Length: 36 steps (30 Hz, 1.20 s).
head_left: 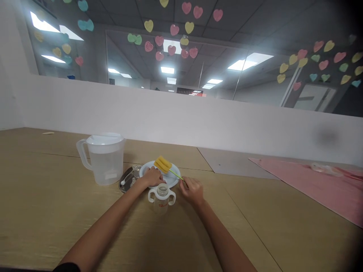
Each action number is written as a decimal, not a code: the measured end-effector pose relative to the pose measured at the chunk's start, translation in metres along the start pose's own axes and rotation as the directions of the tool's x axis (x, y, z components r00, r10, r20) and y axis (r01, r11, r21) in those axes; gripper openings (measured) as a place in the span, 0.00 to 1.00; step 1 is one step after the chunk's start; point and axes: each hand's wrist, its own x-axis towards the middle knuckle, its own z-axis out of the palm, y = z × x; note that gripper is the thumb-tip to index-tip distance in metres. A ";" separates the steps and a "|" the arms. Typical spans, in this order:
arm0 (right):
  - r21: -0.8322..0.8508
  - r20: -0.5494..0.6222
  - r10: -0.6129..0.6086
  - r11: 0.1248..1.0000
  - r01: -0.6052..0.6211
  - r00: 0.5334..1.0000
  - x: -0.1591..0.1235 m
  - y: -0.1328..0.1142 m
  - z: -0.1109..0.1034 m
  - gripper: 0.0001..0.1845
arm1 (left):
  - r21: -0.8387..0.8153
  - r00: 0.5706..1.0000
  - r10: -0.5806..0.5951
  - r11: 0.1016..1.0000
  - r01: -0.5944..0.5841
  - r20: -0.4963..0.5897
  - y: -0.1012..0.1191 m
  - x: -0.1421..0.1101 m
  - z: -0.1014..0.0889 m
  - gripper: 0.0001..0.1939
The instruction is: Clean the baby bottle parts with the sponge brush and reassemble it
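Note:
A clear baby bottle [161, 197] with two white handles stands open on the wooden table in front of me. Behind it sits a white plate [173, 180]. My right hand [193, 190] is closed on the thin green handle of a yellow sponge brush [163, 164], whose sponge head hovers over the plate. My left hand [152, 177] rests with curled fingers on the plate's near left rim, just behind the bottle; what it holds, if anything, is hidden.
A translucent plastic jug [103, 158] with a lid stands at the left. A small metal tray [128, 179] with small parts lies between jug and plate. A pink cloth [317, 185] covers the table's right side. A white partition wall runs behind.

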 end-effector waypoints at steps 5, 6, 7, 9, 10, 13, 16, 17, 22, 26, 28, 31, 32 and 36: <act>0.007 0.003 0.009 1.000 -0.009 1.000 0.000 0.001 0.000 0.10 | -0.043 0.999 0.023 0.999 -0.025 -0.048 -0.004 -0.002 0.002 0.10; 0.008 0.004 0.012 1.000 -0.012 1.000 0.000 0.001 0.000 0.10 | -0.052 0.997 0.030 0.998 -0.034 -0.066 -0.004 -0.003 0.002 0.09; 0.010 0.004 0.018 1.000 -0.018 1.000 0.001 0.001 0.000 0.10 | -0.060 0.996 0.041 0.997 -0.046 -0.085 -0.004 -0.005 0.001 0.09; 0.021 -0.002 0.036 0.999 -0.036 0.999 0.002 0.000 -0.002 0.11 | -0.073 0.989 0.068 0.994 -0.078 -0.129 -0.004 -0.010 -0.001 0.10; 0.028 -0.008 0.048 0.998 -0.048 0.999 0.002 0.000 -0.002 0.11 | -0.091 0.980 0.078 0.991 -0.096 -0.182 -0.005 -0.013 0.000 0.12; 0.050 -0.024 0.072 0.996 -0.071 0.997 0.003 -0.002 -0.004 0.12 | -0.202 0.877 0.037 0.968 -0.151 -0.478 -0.010 -0.025 0.007 0.15; 0.060 -0.008 0.032 0.998 -0.031 0.999 0.003 -0.004 -0.005 0.12 | -0.226 0.767 -0.009 0.958 -0.178 -0.641 -0.016 -0.034 0.018 0.14; 0.057 0.004 0.011 0.998 -0.011 1.000 0.003 -0.005 -0.004 0.12 | -0.205 0.754 0.004 0.961 -0.184 -0.657 -0.017 -0.036 0.022 0.14; -0.022 0.006 0.052 0.998 -0.052 0.999 0.002 -0.003 -0.002 0.12 | -0.119 0.693 0.069 0.968 -0.219 -0.718 -0.016 -0.043 0.027 0.11; -0.039 0.010 0.063 0.997 -0.063 0.998 0.002 0.000 -0.002 0.12 | -0.132 0.663 0.071 0.959 -0.251 -0.746 -0.011 -0.046 0.026 0.10; -0.015 0.019 0.035 0.999 -0.035 0.999 0.003 0.001 -0.003 0.12 | -0.188 0.645 0.011 0.953 -0.238 -0.764 -0.011 -0.046 0.025 0.10; 0.014 0.014 -0.013 1.000 0.013 1.000 0.004 0.000 -0.005 0.11 | -0.306 0.580 -0.164 0.939 -0.156 -0.798 -0.020 -0.044 0.020 0.10; 0.017 0.015 -0.033 0.999 0.033 0.999 0.004 0.000 -0.005 0.11 | -0.343 0.547 -0.228 0.932 -0.117 -0.806 -0.025 -0.044 0.018 0.11; 0.017 0.039 -0.100 0.995 0.099 0.994 0.004 0.000 -0.005 0.10 | -0.403 0.485 -0.354 0.915 0.005 -0.799 -0.054 -0.055 0.012 0.13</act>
